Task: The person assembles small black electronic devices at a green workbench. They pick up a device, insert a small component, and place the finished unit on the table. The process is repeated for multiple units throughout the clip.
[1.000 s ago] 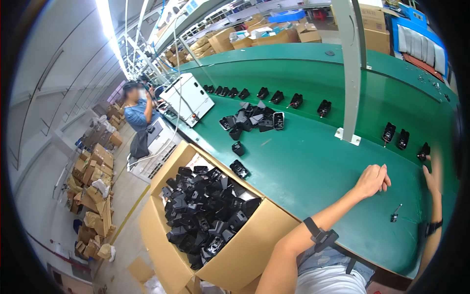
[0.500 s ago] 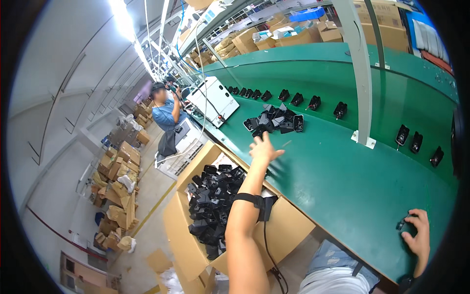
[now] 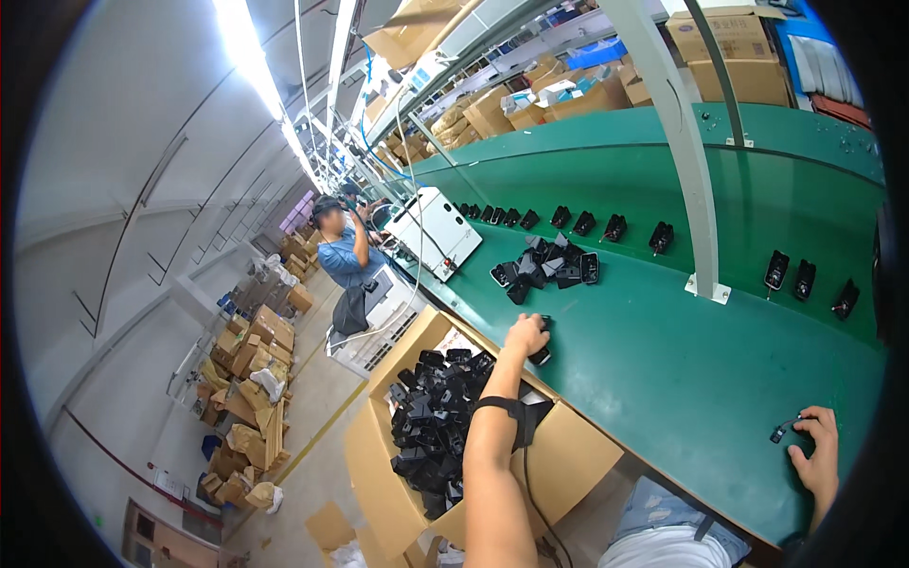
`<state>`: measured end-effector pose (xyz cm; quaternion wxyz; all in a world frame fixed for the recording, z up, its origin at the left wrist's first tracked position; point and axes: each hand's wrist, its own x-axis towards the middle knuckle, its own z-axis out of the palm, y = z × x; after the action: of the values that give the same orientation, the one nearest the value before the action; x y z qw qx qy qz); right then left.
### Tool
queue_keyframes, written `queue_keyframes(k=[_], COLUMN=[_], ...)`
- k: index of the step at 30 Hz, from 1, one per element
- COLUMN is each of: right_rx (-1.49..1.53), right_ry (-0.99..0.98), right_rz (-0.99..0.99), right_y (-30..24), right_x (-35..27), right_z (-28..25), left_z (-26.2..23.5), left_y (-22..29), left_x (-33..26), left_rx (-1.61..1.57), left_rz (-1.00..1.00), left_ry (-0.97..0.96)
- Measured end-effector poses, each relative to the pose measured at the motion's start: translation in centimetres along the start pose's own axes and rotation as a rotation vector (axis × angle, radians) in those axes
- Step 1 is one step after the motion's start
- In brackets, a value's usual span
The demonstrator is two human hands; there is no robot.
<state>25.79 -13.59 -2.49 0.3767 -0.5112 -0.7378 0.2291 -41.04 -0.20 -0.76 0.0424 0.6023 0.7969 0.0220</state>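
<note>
My left hand [image 3: 526, 334] is closed on a black plastic housing [image 3: 541, 357] at the near edge of the green bench, its fingers partly hiding the part. Beyond it lies a heap of black housings and flat dark pieces [image 3: 544, 264]. Far to the right, my right hand [image 3: 818, 451] holds a small black part [image 3: 781, 432] at its fingertips, low over the bench; the thumb sits slightly apart from it. Below my left forearm, an open cardboard box [image 3: 566, 445] is filled with many black housings [image 3: 437, 417].
A row of black housings [image 3: 661, 237] stands along the back of the green bench [image 3: 644, 350]. A grey post [image 3: 696, 189] rises from the bench. At the far left end is a white machine [image 3: 434, 234], with a person in blue [image 3: 343, 257] beyond. Cartons [image 3: 256, 350] line the floor.
My left hand has drawn back from beside the heap, gone from spread fingers to closed, and taken hold of a housing near the edge. The right hand barely moved. The view has shifted slightly.
</note>
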Motion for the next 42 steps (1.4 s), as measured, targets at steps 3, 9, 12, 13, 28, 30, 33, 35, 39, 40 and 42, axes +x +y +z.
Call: queue_keyframes(k=[3,9,12,13,28,30,33,35,39,40,42], right_rx=[-0.074,-0.181,-0.254,-0.249,0.079,0.279,0.478,0.518,0.739,0.809,0.905], right_ry=[0.033,0.027,0.007,-0.024,-0.037,0.056,0.123,0.171,0.312,0.347,0.418], right_rz=[-0.018,-0.018,0.048,0.053,0.239,0.261,0.309,0.362,0.491,0.489,0.530], right_y=[-0.5,-0.9,-2.0,-2.6,-1.0,0.8,2.1,3.3,0.9,1.0,1.1], right_x=[0.3,1.3,1.8,2.3,3.2,2.8,3.2,2.9,4.1,4.4,4.8], right_z=[0.5,0.7,0.2,0.6,-0.9,-1.2,-2.6,-2.4,-2.8,-2.7,-2.8], left_z=[-0.9,-2.5,0.1,0.5,8.4,9.0,7.9,7.5,5.9,5.2,4.7], left_y=[6.5,27.9,36.0,37.0,43.0,43.2,43.1,43.1,43.3,43.1,43.1], left_x=[-0.5,-7.5,-9.0,-9.7,-10.9,-10.9,-11.4,-11.7,-12.4,-12.6,-13.2], left_rx=[-0.036,-0.129,-0.234,-0.274,-0.769,-0.826,-0.794,-0.837,-0.963,-0.982,-1.075], left_rz=[0.342,0.934,1.215,1.226,1.102,1.077,1.118,1.124,1.060,1.031,1.028], left_ry=[-0.086,-0.232,-0.112,-0.081,0.008,0.008,0.182,0.234,0.146,0.145,0.187])
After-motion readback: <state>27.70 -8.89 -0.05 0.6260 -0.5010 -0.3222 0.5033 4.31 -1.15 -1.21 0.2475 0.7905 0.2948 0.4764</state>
